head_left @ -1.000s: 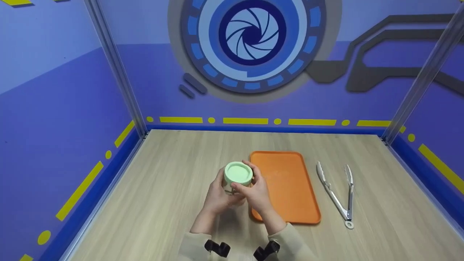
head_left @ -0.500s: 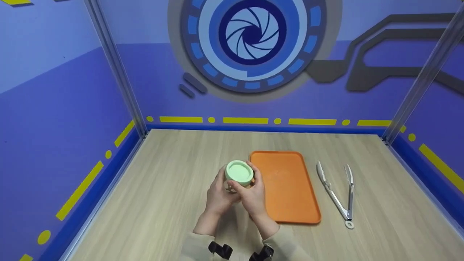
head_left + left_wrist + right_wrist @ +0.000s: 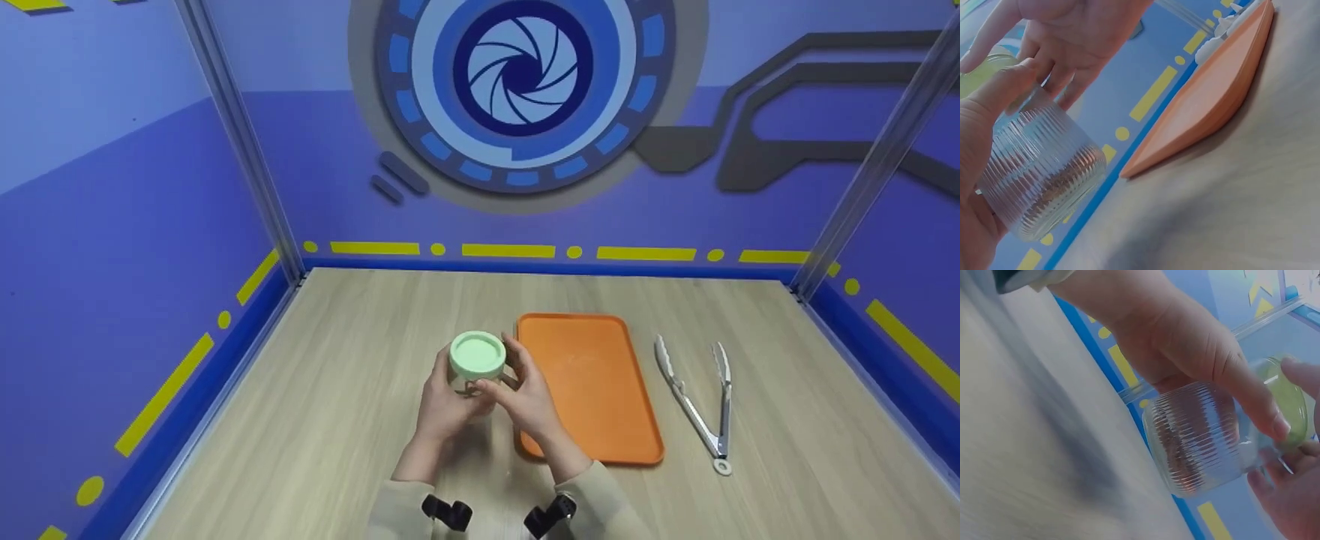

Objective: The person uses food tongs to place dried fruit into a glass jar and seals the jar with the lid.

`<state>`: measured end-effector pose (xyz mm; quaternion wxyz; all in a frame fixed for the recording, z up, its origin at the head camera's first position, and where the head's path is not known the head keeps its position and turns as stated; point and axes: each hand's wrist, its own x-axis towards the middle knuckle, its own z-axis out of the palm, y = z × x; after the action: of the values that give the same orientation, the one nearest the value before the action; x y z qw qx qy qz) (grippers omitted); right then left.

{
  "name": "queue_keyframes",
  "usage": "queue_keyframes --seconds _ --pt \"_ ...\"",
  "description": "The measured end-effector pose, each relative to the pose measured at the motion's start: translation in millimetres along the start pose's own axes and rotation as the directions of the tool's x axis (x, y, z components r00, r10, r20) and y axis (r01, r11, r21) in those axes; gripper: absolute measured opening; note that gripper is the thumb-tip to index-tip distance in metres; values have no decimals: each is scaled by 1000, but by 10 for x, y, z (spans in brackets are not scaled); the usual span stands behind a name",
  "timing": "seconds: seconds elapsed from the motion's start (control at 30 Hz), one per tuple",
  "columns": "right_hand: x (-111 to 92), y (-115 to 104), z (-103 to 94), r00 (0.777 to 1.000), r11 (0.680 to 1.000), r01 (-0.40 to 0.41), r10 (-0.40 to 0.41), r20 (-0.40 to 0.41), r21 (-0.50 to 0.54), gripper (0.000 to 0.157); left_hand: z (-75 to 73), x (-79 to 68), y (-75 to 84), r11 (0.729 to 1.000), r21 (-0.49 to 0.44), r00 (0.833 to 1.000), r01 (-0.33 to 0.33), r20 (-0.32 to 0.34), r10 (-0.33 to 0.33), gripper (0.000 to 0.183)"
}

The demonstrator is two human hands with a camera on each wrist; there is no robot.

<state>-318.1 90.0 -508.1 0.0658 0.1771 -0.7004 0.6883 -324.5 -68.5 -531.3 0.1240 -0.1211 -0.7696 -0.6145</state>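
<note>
A ribbed clear glass jar (image 3: pixel 1044 163) with a pale green lid (image 3: pixel 478 354) is held up above the table, left of the orange tray. Some brown matter shows low inside the glass. My left hand (image 3: pixel 444 409) grips the jar's body, its thumb lying along the upper glass. Around the lid's right side stands my right hand (image 3: pixel 531 397), fingers loosely spread. A gap shows between its forefinger and the lid in the head view, with the thumb close to the front of the jar's neck.
An orange tray (image 3: pixel 592 390) lies on the wooden table (image 3: pixel 337 390), just right of the hands. Metal tongs (image 3: pixel 705 424) rest spread apart further right. Blue-purple panels (image 3: pixel 112 315) enclose the table at the back and sides.
Both hands and the jar shifted slightly right, then back left. The right forefinger, against the lid half a second ago, now stands a little off it.
</note>
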Motion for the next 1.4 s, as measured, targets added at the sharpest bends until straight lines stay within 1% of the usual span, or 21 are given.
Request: queue_keyframes --seconds 0.17,0.33,0.47,0.6,0.8,0.87,0.97,1.13,1.27,1.33,1.4 --pt "5 52 29 998 998 -55 54 -11 -43 66 -24 0 -107 999 -1 999 36 2 -36 98" --pt "0 141 61 997 996 -74 73 -30 -40 67 -32 -9 -178 996 22 996 89 11 -90 99" --pt "-17 228 82 994 994 -100 99 -43 -37 71 -36 -20 -226 990 66 992 125 15 -126 100" --pt "-31 286 118 993 994 -102 100 -54 -30 75 -65 -20 -266 987 98 991 130 21 -132 103" --pt "-33 299 175 994 994 -102 100 -52 -43 76 -120 5 -313 988 93 991 125 31 -129 103" --pt "-34 302 191 994 993 -102 100 -44 -52 77 -131 5 -324 987 89 990 135 32 -138 104" --pt "-42 306 205 993 992 -111 109 -42 -55 78 -125 4 -345 985 86 988 149 30 -153 105" --pt "-44 325 196 994 993 -100 98 -40 -68 78 -104 10 -362 981 91 985 169 29 -172 107" --pt "-12 338 170 996 992 -89 86 -40 -86 78 -87 35 -372 982 99 986 161 24 -164 107" --pt "-6 345 157 996 991 -88 85 -35 -96 79 -91 32 -379 982 105 986 159 26 -162 110" --pt "-5 356 135 996 991 -90 88 -21 -104 82 -107 24 -390 981 114 986 160 36 -165 119"
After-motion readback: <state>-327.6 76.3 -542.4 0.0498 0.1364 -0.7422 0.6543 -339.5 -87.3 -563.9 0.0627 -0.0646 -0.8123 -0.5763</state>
